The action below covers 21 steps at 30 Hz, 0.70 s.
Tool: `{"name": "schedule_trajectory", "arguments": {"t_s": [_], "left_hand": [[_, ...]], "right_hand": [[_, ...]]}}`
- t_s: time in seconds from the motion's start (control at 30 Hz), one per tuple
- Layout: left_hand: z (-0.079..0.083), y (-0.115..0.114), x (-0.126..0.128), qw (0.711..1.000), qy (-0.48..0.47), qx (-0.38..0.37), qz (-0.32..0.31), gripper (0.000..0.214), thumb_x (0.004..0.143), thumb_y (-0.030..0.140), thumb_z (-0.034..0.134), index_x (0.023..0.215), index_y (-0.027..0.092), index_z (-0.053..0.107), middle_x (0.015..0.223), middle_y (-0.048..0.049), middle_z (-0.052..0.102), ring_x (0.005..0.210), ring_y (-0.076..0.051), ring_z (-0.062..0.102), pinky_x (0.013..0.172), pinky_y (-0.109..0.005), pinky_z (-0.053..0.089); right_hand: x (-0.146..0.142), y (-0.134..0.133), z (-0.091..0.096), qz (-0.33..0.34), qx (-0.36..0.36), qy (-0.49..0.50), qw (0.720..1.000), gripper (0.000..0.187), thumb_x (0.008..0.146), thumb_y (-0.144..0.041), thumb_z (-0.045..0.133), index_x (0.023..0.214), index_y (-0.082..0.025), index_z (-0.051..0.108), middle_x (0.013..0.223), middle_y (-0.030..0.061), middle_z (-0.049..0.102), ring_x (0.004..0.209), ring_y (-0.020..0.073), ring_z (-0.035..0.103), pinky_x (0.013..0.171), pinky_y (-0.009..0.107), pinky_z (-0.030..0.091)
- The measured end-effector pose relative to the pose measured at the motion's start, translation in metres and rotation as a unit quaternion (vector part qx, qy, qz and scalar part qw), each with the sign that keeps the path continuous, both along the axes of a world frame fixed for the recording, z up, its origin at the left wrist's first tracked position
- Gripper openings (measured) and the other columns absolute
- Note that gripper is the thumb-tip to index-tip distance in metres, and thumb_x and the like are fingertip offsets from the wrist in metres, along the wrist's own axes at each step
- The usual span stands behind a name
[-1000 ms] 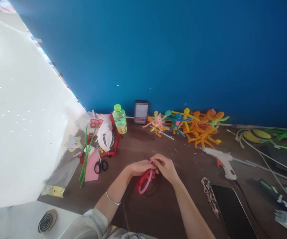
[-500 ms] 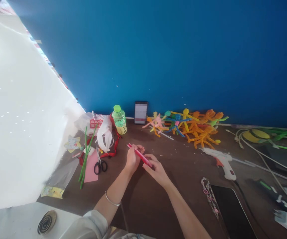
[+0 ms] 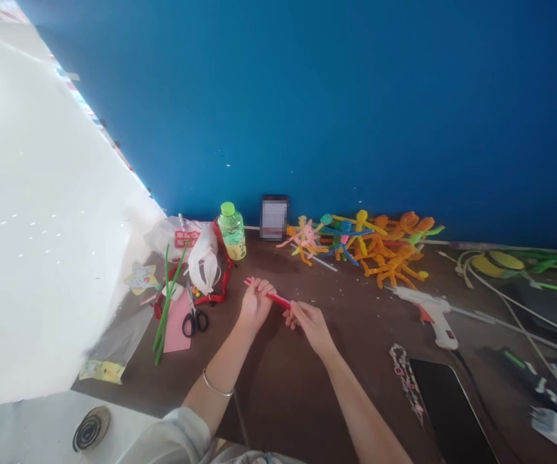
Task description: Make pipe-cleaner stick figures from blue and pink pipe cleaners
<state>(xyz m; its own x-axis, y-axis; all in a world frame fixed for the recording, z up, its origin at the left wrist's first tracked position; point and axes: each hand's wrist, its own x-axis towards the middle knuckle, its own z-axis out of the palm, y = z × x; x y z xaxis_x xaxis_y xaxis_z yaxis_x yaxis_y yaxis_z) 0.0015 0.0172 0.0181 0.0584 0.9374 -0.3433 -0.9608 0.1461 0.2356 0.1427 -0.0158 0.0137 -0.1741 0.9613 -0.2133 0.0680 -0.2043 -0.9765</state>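
A straight red-pink pipe cleaner (image 3: 273, 296) runs almost level between my hands, above the dark brown tabletop (image 3: 288, 380). My left hand (image 3: 256, 306) closes around it near its left end, and the tip sticks out past my fingers. My right hand (image 3: 311, 327) pinches its other end between thumb and fingers, hiding that tip. Nearest my left hand lie black-handled scissors (image 3: 194, 319) on a pink paper sheet (image 3: 176, 328), with green pipe cleaners (image 3: 166, 309) beside them.
Against the blue wall (image 3: 307, 109) stand a green-capped bottle (image 3: 232, 232), a plastic bag (image 3: 201, 254) and a heap of colourful pipe-cleaner figures (image 3: 370, 248). A white hot glue gun (image 3: 428, 316) and a dark tablet or phone (image 3: 447, 412) lie to the right. A white sheet (image 3: 51, 225) covers the left.
The pink loop under my hands one second ago has given way to a straight piece. Since then, the piece has turned closer to level and my hands have drawn slightly apart.
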Motion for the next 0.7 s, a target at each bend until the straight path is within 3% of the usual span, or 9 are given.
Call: {"name": "schedule_trajectory", "arguments": {"t_s": [0.1,0.2,0.4,0.57,0.7], "left_hand": [[0.004,-0.001,-0.003,1.000,-0.010,0.003,-0.010,0.033,0.090,0.024,0.027,0.058,0.018,0.029,0.057,0.0047,0.018,0.045,-0.008,0.024,0.050,-0.022,0.030],[0.006,-0.002,-0.005,1.000,-0.008,0.005,-0.015,0.034,0.090,0.021,0.025,0.056,0.018,0.026,0.057,0.0045,0.016,0.046,-0.008,0.023,0.049,-0.022,0.029],[0.005,-0.003,-0.003,1.000,0.017,-0.003,-0.005,0.035,0.091,0.024,0.026,0.056,0.018,0.028,0.057,0.0046,0.016,0.045,-0.008,0.022,0.049,-0.022,0.028],[0.006,-0.003,-0.004,1.000,0.022,0.006,0.003,0.033,0.090,0.024,0.028,0.058,0.018,0.030,0.057,0.0045,0.017,0.046,-0.009,0.023,0.050,-0.023,0.029],[0.009,-0.003,-0.006,0.999,0.024,0.021,0.015,0.031,0.089,0.023,0.029,0.058,0.018,0.029,0.057,0.0046,0.016,0.046,-0.008,0.023,0.050,-0.023,0.029]], "right_hand": [[-0.005,-0.001,-0.004,-0.033,-0.042,0.058,0.997,0.042,0.067,-0.055,0.060,0.062,-0.014,0.063,0.050,0.0024,0.059,0.042,0.0105,0.050,0.042,0.023,0.040],[-0.008,-0.002,-0.009,-0.072,-0.040,0.103,0.991,0.035,0.067,-0.048,0.064,0.065,-0.013,0.066,0.053,0.0037,0.061,0.045,0.0103,0.052,0.043,0.022,0.043],[-0.011,0.000,-0.018,-0.145,-0.025,0.153,0.977,0.040,0.064,-0.040,0.070,0.094,-0.015,0.065,0.069,0.0044,0.067,0.057,0.0151,0.062,0.054,0.030,0.053],[-0.013,0.000,-0.021,-0.163,-0.028,0.165,0.972,0.031,0.062,-0.038,0.071,0.080,-0.013,0.067,0.070,0.0057,0.068,0.065,0.0196,0.066,0.068,0.037,0.056],[-0.014,-0.001,-0.020,-0.173,-0.027,0.156,0.972,0.032,0.063,-0.035,0.072,0.086,-0.012,0.068,0.070,0.0054,0.069,0.066,0.0198,0.066,0.073,0.039,0.055]]}}
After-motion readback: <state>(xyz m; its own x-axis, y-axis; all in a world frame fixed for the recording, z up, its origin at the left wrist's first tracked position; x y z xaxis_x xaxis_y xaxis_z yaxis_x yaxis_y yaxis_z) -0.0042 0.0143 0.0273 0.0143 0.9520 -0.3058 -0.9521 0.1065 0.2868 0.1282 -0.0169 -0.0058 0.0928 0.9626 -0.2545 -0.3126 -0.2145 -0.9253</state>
